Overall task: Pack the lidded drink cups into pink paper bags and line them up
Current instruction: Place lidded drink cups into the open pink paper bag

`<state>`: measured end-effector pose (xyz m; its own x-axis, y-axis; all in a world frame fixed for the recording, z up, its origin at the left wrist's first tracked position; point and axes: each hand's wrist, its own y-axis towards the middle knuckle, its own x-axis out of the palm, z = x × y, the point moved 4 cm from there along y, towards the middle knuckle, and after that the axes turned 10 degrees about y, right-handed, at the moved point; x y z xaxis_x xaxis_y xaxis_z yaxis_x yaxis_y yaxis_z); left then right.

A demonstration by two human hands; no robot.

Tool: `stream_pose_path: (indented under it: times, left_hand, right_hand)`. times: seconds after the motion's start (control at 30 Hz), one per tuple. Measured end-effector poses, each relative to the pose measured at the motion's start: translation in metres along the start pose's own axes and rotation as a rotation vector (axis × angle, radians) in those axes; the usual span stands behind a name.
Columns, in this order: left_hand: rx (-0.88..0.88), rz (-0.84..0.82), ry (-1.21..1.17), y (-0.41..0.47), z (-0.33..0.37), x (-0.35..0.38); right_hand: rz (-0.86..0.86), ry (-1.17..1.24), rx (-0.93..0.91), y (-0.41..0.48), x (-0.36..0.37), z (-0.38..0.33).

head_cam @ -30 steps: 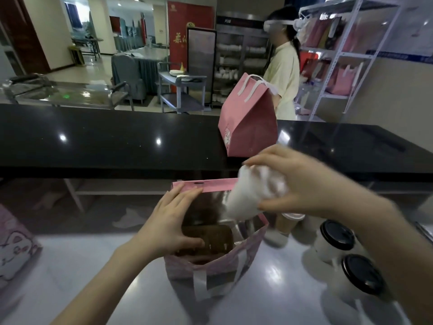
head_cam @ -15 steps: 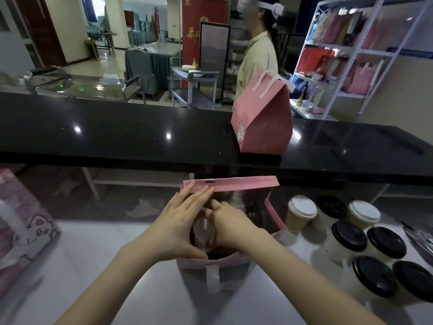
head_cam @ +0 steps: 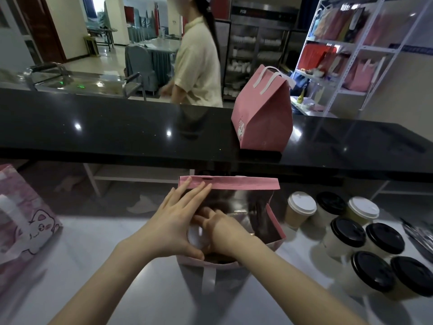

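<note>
An open pink paper bag (head_cam: 234, 182) stands on the pale worktop in front of me. My left hand (head_cam: 173, 228) grips its left rim, fingers spread up the side and thumb on the near edge. My right hand (head_cam: 222, 233) reaches down inside the bag and rests on a white-lidded cup (head_cam: 195, 235), of which only part of the lid shows. To the right of the bag stand several more lidded cups, some with white lids (head_cam: 301, 203) and some with black lids (head_cam: 348, 232). A closed pink bag (head_cam: 264, 120) with white handles stands on the black counter (head_cam: 117, 137).
Another pink bag with a cat print (head_cam: 25, 221) lies at the left edge of the worktop. A person in a pale shirt (head_cam: 196, 64) stands beyond the counter. A white shelf rack (head_cam: 351, 55) holds more bags at the far right.
My right hand carried the white cup from above the bag down into it. The view shifted, bringing more cups into sight on the right. The person behind the counter walked left.
</note>
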<state>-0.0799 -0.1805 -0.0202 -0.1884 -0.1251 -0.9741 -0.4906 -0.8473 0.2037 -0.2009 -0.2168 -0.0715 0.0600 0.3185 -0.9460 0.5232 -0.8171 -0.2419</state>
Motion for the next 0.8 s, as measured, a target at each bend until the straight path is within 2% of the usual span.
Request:
stream_pose_path:
  times: [0.2, 0.43, 0.7, 0.8]
  left_hand:
    - [-0.008, -0.028, 0.002, 0.003, -0.004, 0.0]
    - [-0.009, -0.042, 0.0, 0.009, -0.008, 0.003]
    - [0.006, -0.055, -0.039, 0.018, -0.01, 0.005]
    - [0.019, -0.067, -0.051, 0.021, -0.01, 0.006]
  right_hand:
    - [0.17, -0.109, -0.126, -0.021, -0.009, 0.008]
    - [0.232, -0.138, -0.108, -0.023, -0.022, 0.008]
    - [0.146, -0.138, -0.038, -0.007, -0.014, 0.015]
    - [0.145, -0.069, 0.004, 0.0, -0.011, 0.021]
